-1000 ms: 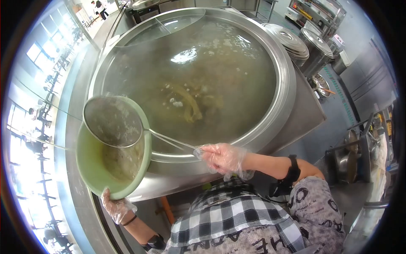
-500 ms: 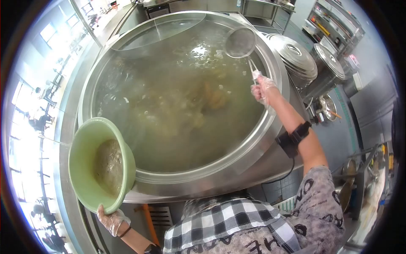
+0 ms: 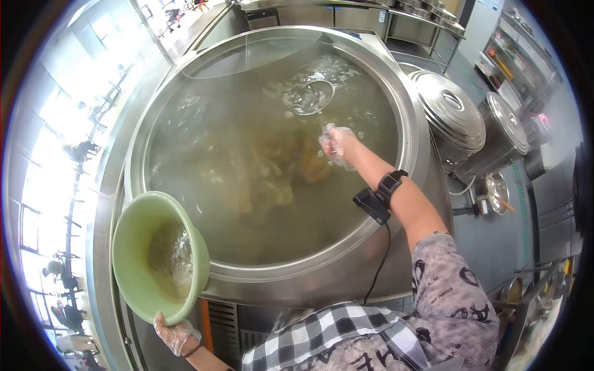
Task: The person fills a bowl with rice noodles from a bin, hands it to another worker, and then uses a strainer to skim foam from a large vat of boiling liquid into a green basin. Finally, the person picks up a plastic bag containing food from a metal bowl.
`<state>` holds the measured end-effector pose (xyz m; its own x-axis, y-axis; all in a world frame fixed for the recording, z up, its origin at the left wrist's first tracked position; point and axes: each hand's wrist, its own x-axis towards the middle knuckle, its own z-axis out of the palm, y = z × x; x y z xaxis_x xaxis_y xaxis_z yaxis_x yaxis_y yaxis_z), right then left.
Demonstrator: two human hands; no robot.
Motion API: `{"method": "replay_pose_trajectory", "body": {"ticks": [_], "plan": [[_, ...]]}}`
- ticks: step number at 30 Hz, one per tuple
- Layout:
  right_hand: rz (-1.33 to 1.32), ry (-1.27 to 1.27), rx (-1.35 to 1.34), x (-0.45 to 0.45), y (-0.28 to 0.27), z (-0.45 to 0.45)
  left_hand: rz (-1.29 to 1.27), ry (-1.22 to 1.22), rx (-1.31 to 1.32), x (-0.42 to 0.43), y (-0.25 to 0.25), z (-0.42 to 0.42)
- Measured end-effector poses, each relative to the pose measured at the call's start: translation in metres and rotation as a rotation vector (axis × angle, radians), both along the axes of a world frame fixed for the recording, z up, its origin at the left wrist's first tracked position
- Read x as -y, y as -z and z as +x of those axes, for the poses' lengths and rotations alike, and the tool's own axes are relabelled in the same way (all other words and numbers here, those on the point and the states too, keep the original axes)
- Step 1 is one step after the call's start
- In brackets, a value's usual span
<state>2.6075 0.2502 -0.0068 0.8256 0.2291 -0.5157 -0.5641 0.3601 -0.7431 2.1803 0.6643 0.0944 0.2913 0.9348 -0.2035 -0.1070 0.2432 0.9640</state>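
Note:
My left hand [image 3: 177, 336], in a clear plastic glove, grips the lower rim of a green basin [image 3: 131, 256]. Murky liquid lies in the basin, which is tilted at the left edge of a large round steel pot [image 3: 272, 270]. Over the pot, my gloved right hand [image 3: 338, 146] is closed round the handle of a round mesh skimmer [image 3: 310, 98]. The skimmer's head is at the surface of the cloudy broth [image 3: 216, 142], with bubbles and foam around it. Blurred pale and brownish pieces [image 3: 272, 179] show under the surface in the middle.
Right of the big pot stand two lidded steel pots [image 3: 450, 105] [image 3: 506, 123]. A metal bowl [image 3: 496, 191] is on the floor behind them. Shelving [image 3: 516, 55] stands at the far right, and a steel table [image 3: 427, 28] at the back. A black cable hangs from my right wrist.
The skimmer has gone from over the basin to the pot's far right, then left and down to the broth's surface. My left hand still holds the basin.

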Motion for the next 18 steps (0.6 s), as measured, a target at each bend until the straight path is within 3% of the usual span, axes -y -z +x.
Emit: {"method": "replay_pose_trajectory", "body": {"ticks": [3, 10, 12, 14, 15, 18], "plan": [[0.075, 0.033, -0.061, -0.023, -0.001, 0.015, -0.038, -0.024, 0.088, -0.003, 0.004, -0.001], [0.444, -0.015, -0.097, 0.015, -0.011, 0.033, 0.04, -0.067, -0.091, 0.003, -0.002, 0.004], [0.355, 0.105, -0.016, 0.041, -0.033, 0.053, 0.082, -0.068, -0.113, 0.007, -0.002, 0.016], [-0.03, 0.149, 0.22, 0.064, -0.053, 0.056, 0.039, -0.085, -0.08, 0.016, -0.006, 0.02], [-0.031, 0.149, 0.221, 0.075, -0.052, 0.065, 0.025, -0.091, -0.07, 0.019, -0.009, 0.022], [-0.424, 0.437, -0.061, 0.111, -0.05, 0.11, 0.089, -0.11, -0.106, 0.022, -0.006, 0.021]]}}
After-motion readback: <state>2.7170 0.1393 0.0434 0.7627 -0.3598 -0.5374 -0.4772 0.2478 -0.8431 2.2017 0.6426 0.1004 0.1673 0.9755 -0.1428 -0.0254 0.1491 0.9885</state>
